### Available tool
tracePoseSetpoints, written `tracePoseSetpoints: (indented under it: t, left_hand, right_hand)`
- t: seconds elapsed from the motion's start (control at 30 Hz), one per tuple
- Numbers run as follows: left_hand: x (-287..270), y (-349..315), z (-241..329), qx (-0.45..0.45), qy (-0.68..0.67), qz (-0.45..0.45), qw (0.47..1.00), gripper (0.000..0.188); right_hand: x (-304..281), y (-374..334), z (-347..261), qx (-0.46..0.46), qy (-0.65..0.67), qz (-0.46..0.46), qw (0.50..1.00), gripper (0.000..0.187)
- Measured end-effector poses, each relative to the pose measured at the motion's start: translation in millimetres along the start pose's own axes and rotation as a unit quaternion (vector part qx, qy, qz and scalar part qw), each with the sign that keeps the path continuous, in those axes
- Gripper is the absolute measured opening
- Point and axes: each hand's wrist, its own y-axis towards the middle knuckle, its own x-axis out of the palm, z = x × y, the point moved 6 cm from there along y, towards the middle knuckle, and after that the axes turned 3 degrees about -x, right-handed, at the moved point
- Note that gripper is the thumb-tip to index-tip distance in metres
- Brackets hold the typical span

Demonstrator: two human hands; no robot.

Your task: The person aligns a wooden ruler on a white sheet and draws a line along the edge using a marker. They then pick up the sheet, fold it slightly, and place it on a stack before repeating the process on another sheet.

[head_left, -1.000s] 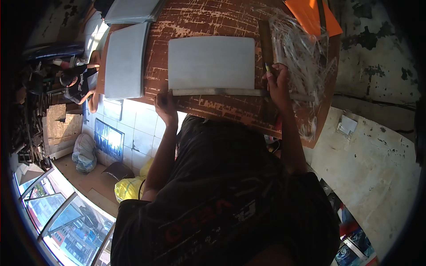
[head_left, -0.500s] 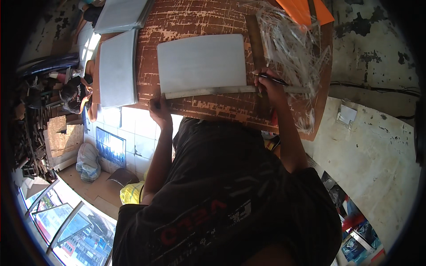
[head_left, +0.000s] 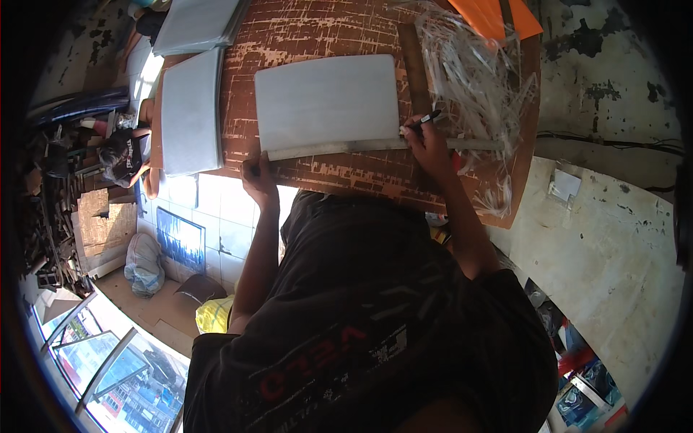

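Note:
A white rectangular sheet (head_left: 328,97) with rounded corners lies on the scratched brown board. Along its near edge runs a long, pale straightedge (head_left: 332,149), reaching past the sheet on the right. My left hand (head_left: 260,179) is closed at the straightedge's left end, its thumb against it and the fingers curled. A slim black pen (head_left: 432,115) sits pinched in my right hand (head_left: 429,144), its tip by the sheet's lower right corner. That hand rests over the straightedge.
Stacked white sheets (head_left: 191,112) lie at the board's left. Clear plastic strips (head_left: 469,79) heap up at right, beside a dark flat bar (head_left: 414,68) and orange sheets (head_left: 484,18). Another person (head_left: 119,155) is at the far left. A stained pale panel (head_left: 599,267) leans at right.
My right hand has shifted slightly left toward the sheet's corner, and the pen has swung more upright, its back end pointing up and right. My left hand stays at the straightedge's end.

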Motion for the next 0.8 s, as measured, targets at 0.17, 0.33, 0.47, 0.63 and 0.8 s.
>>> tracePoseSetpoints:
  t: [0.17, 0.33, 0.47, 0.63, 0.8]
  left_hand:
    - [2, 1, -3, 0.030, 0.002, 0.008, 1.000, 0.035]
    - [2, 2, -4, 0.044, 0.001, 0.019, 0.999, 0.036]
    - [3, 2, -3, 0.014, -0.007, 0.006, 1.000, 0.037]
    - [3, 4, -10, 0.035, 0.016, 0.015, 0.999, 0.038]
    - [3, 2, -11, 0.030, 0.016, 0.013, 0.999, 0.038]
  right_hand:
    - [0, 1, -10, -0.029, -0.048, -0.017, 0.998, 0.017]
    - [1, 3, -11, -0.074, -0.059, 0.004, 0.996, 0.018]
    - [1, 4, -8, -0.073, -0.059, 0.003, 0.996, 0.018]
    - [3, 5, -10, -0.074, -0.063, 0.000, 0.995, 0.018]
    - [2, 6, -9, -0.057, -0.053, -0.008, 0.997, 0.019]
